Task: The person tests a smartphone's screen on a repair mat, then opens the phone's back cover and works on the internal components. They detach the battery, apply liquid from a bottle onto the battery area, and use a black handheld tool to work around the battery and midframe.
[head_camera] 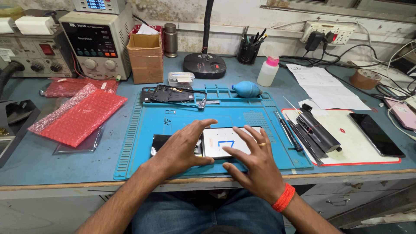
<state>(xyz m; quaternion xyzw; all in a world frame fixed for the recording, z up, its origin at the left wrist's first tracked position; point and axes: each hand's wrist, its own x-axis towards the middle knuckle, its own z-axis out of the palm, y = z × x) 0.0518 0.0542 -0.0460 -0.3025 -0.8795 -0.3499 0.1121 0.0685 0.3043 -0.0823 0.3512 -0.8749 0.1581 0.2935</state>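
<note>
On the blue silicone work mat [182, 119], both open hands, left hand [184, 147] and right hand [255, 162], press flat on a white-screened rectangular phone [219, 141].

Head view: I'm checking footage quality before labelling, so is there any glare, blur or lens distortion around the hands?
Head view: even, soft light; the left hand and right hand are sharp, casting only faint shadows on the blue mat. The white panel under them is bright, not washed out. The table edge bows, a sign of wide-angle distortion. The dark phone shows mild sheen.
</note>
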